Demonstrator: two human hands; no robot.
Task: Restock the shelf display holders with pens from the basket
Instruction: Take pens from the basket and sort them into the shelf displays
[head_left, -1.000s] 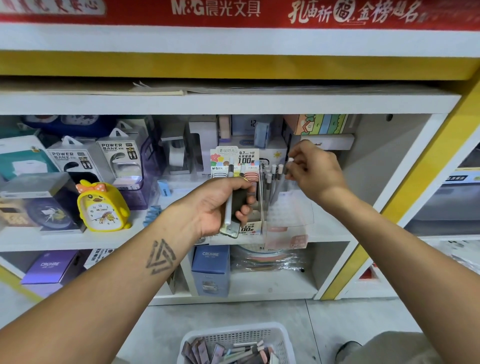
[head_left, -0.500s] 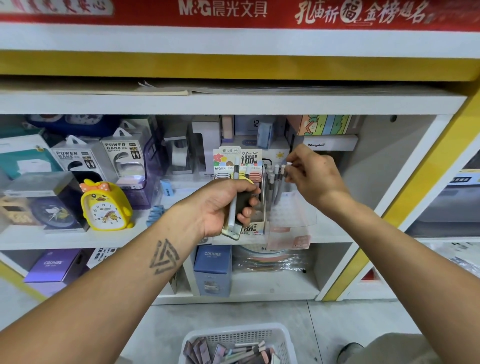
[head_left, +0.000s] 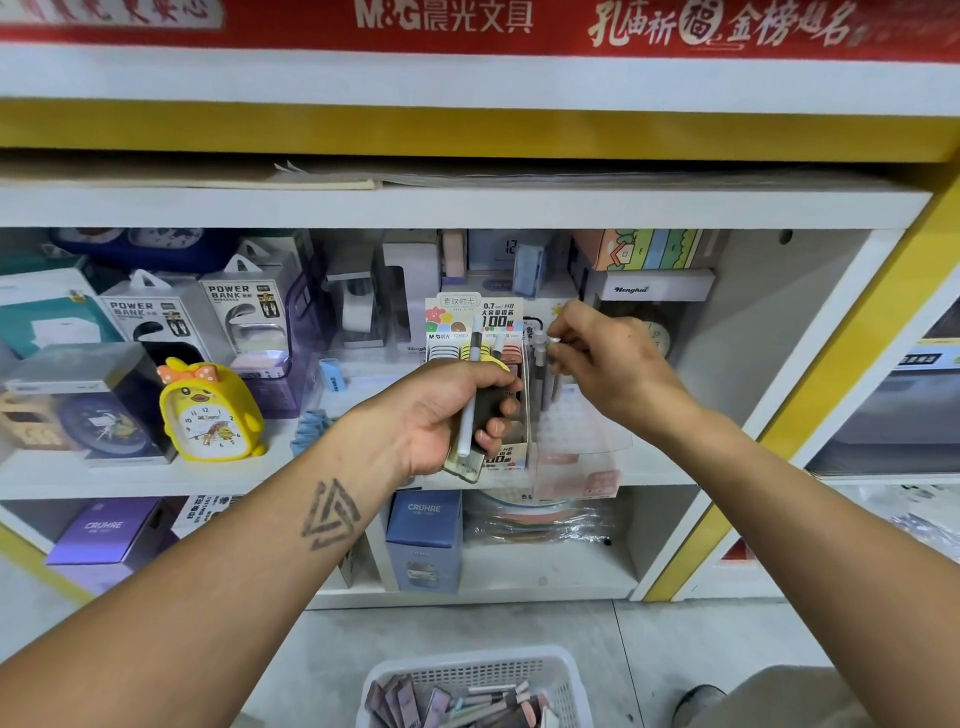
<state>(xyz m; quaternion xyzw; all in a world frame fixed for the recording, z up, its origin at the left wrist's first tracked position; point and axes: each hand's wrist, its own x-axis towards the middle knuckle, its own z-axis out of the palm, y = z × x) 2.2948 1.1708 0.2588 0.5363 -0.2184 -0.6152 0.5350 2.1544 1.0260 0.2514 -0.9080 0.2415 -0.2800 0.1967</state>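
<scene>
Head camera looks down at a white shelf (head_left: 363, 475) packed with stationery. The left hand (head_left: 441, 415) curls its fingers round a slim white pen (head_left: 470, 387) held upright together with a dark phone-like flat object (head_left: 480, 431), in front of a printed cardboard lead-refill display box (head_left: 475, 325) near the shelf's front edge. The right hand (head_left: 610, 364) pinches the top of a grey pen (head_left: 543, 348) between thumb and forefinger; that pen stands with other grey pens in a clear plastic display holder (head_left: 582, 441) just right of the cardboard box, at the front edge of the shelf. A yellow chick-shaped alarm clock (head_left: 210, 413) stands towards the shelf's left end. On the floor below, a white perforated plastic basket (head_left: 467, 670) holds loose pens and flat packets.
</scene>
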